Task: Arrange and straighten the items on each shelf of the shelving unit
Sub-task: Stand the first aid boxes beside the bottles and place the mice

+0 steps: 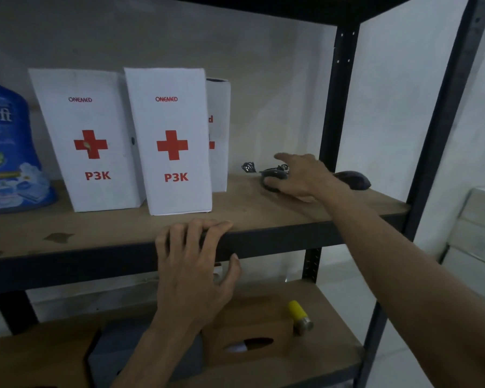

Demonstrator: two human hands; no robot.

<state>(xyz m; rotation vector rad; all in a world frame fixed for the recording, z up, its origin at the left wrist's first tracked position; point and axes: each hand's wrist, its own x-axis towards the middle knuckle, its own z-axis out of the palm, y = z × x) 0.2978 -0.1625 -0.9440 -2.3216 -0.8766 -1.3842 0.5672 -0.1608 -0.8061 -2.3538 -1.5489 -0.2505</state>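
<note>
Three white P3K first-aid boxes with red crosses stand on the upper shelf board [263, 214]: one at left [90, 141], one in front [171, 141], a third [219, 135] half hidden behind it. A blue pouch [6, 152] sits at the far left. My right hand [300, 175] rests over a dark computer mouse [272, 177] with a coiled cable [249, 166]; thumb and fingers wrap its side. A second dark mouse [353, 179] lies behind my wrist. My left hand [196, 261] grips the shelf's front edge [277, 242].
On the lower shelf lie a wooden tissue box [249, 331], a yellow cylinder with a metal end [300, 317], a grey box [129, 354] and a brown box [34, 359]. Black uprights [339, 93] stand at the right. White stacked blocks [476, 233] sit beyond the frame.
</note>
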